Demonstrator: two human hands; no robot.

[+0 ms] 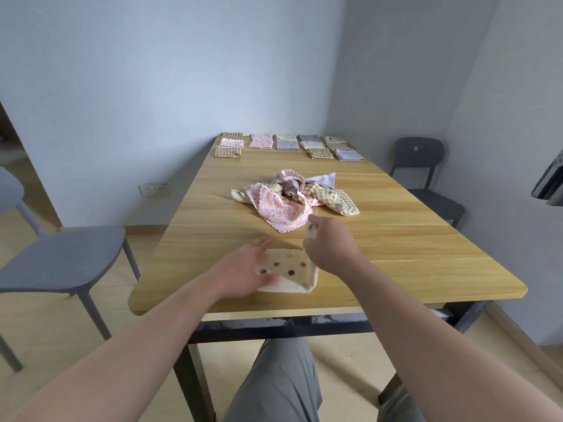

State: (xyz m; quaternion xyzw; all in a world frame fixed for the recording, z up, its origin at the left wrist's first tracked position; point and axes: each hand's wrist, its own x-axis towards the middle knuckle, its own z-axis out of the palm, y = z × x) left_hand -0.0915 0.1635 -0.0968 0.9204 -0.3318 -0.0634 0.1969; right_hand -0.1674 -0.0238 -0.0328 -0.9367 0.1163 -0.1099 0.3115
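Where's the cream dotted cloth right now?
Head view: the dotted cloth lies on the table near its front edge, before the pile of loose cloths; the left hand rests on it and the right hand pinches its raised far corner.

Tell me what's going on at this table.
A person is folding a cream dotted cloth at the near edge of the table. The left hand, a bit blurred, lies on it with straight fingers. The right hand pinches a lifted corner. A heap of loose cloths sits mid-table, and folded cloths are lined up at the far end.
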